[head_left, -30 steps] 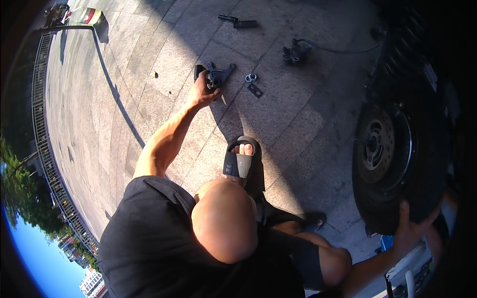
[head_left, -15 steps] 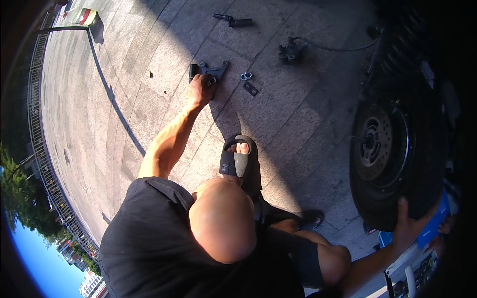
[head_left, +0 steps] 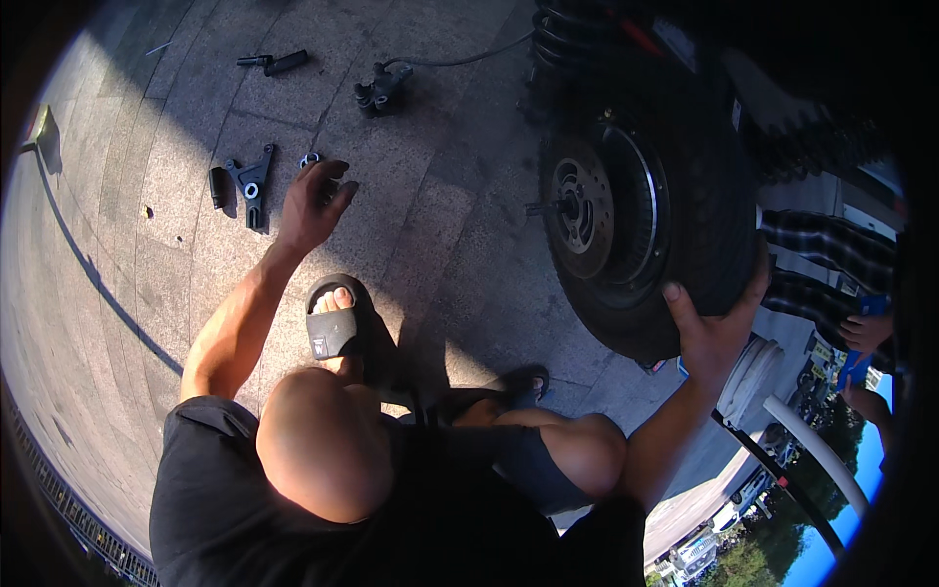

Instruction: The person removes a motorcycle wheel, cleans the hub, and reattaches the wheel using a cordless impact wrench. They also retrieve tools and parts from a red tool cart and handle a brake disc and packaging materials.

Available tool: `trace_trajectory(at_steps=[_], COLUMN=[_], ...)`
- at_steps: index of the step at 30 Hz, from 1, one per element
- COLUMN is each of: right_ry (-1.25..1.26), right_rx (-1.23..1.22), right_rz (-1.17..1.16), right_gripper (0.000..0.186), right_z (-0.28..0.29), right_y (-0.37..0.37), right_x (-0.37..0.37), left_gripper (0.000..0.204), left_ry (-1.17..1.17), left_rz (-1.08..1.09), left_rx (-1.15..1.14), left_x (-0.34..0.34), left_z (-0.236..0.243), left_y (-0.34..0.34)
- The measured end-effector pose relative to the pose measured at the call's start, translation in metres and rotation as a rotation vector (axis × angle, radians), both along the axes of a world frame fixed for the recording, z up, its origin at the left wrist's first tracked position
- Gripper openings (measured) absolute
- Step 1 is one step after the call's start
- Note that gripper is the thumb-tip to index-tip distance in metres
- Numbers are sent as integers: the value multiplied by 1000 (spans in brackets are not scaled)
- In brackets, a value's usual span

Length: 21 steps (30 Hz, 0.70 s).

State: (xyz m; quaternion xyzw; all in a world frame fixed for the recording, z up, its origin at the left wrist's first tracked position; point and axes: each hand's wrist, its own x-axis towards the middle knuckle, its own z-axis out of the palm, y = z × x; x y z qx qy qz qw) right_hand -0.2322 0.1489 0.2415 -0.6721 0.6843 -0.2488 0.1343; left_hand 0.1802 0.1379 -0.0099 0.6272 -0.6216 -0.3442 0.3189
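Note:
My left hand [head_left: 315, 201] is stretched out over the paving with its fingers apart and nothing in it. It hovers just below a small metal ring-shaped part [head_left: 311, 159] and to the right of a black bracket [head_left: 252, 181] and a short black cylinder [head_left: 217, 186]. My right hand [head_left: 709, 328] grips the lower edge of the tyre of a small black wheel [head_left: 675, 196]. The wheel stands upright, its metal hub and axle stub [head_left: 575, 205] facing left.
A black-handled tool [head_left: 274, 64] and a brake caliper on a cable [head_left: 381, 86] lie farther out on the stone paving. My sandalled foot [head_left: 335, 323] is planted below the left hand. A coil spring [head_left: 562, 29] rises above the wheel. Another person's plaid sleeve [head_left: 831, 256] and hands [head_left: 861, 333] are at right.
My left hand has come off the black bracket and moved right, fingers now spread. The view has swung so the wheel sits nearer the centre; my right hand stays on the tyre.

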Motion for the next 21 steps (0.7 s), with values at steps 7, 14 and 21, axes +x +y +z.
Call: trace_trajectory(at_steps=[7,14,21], right_ry=[15,12,14], right_rx=[-26,-58,-67], right_rz=[11,15,99], right_gripper=[101,101,103], right_z=[3,1,-2], right_y=[-3,-1,1], right_x=[8,4,-3], left_gripper=[91,115,99], left_ry=[463,1114,1289], left_rz=[-384,-142,-180], left_rx=[510,933,964], left_x=[-181,-219,-229], left_z=[78,68,44], left_y=[-39,-57,-65])
